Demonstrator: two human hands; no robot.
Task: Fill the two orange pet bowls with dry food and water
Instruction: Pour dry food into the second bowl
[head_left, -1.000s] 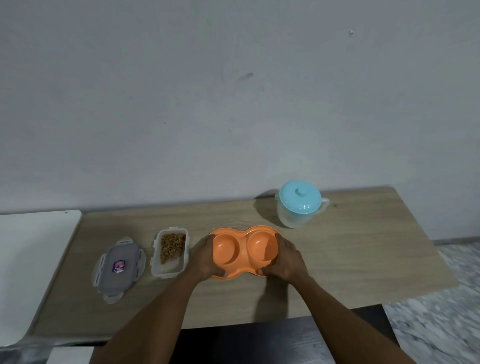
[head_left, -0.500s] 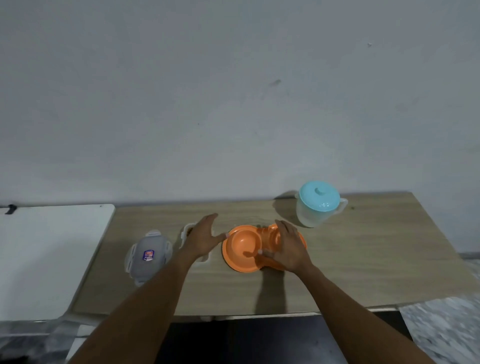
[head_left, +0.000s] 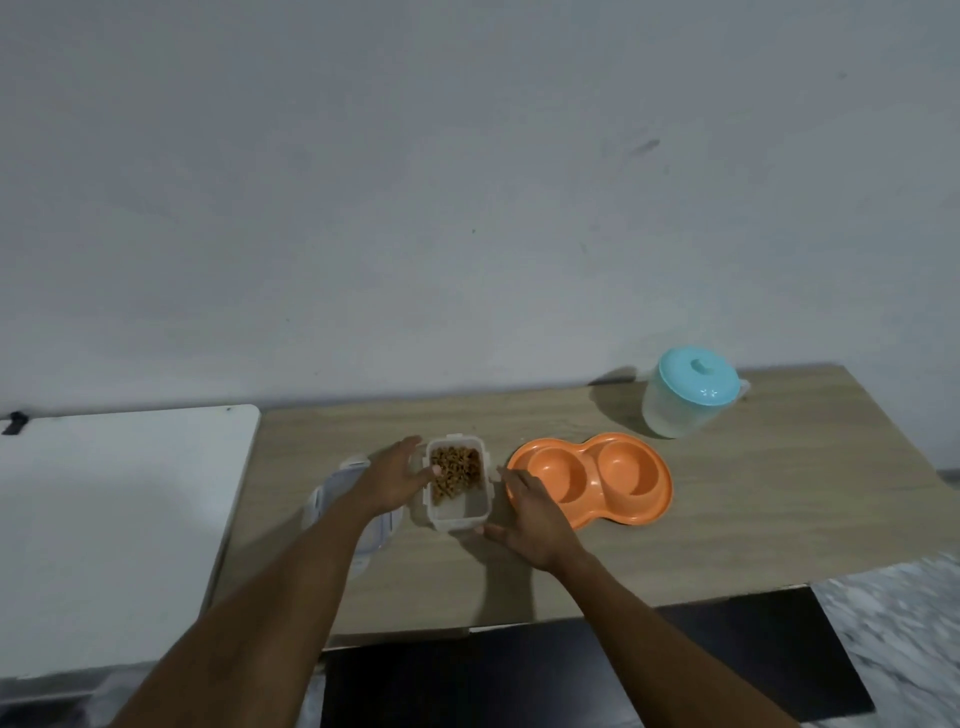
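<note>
Lid mostly hidden beneath left hand, beside food container

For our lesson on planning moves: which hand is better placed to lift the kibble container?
Probably the left hand: it touches the left wall of the kibble container, thumb at the rim. The right hand lies open by the orange double bowl.
</note>
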